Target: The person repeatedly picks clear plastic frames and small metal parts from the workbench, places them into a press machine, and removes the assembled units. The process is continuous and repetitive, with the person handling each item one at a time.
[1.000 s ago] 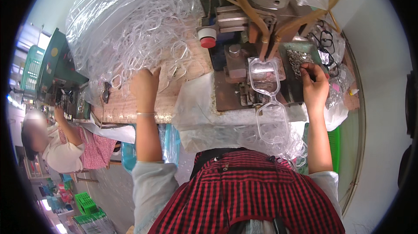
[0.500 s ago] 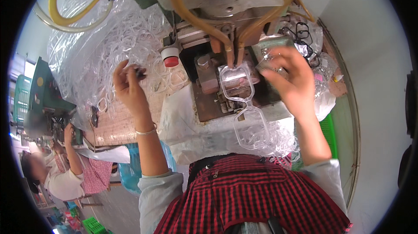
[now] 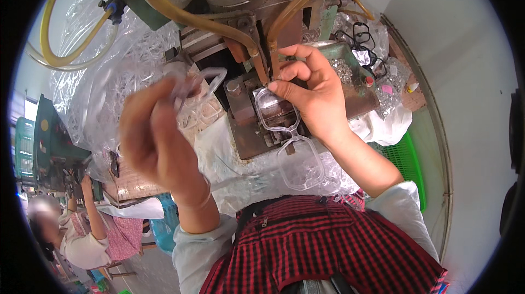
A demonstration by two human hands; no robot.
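My left hand [image 3: 164, 141], smeared by motion, is closed on a clear plastic eyeglass frame [image 3: 220, 78] left of the machine. At the machine, my right hand [image 3: 320, 100] pinches thumb and fingers together beside the tips of two copper-coloured electrodes [image 3: 262, 70]; whatever sits between the fingertips is too small to make out. Under those tips a second clear eyeglass frame [image 3: 295, 131] rests with one rim on the metal fixture [image 3: 240, 109]. Its other rim hangs out toward me, over the table's front edge. The right thumb lies at the upper rim's corner.
Right of the fixture is a green metal tray [image 3: 361, 100] holding small metal parts [image 3: 342, 70]. Black frames [image 3: 361, 37] and plastic bags lie beyond. Clear frames in plastic sheeting [image 3: 126, 70] heap at left. A green basket [image 3: 407, 165] stands lower right. Another person [image 3: 90, 239] sits far left.
My right hand has moved left from the tray to the electrode tips. My left hand, which held a small dark thing, now grips a clear eyeglass frame. The view has shifted somewhat.
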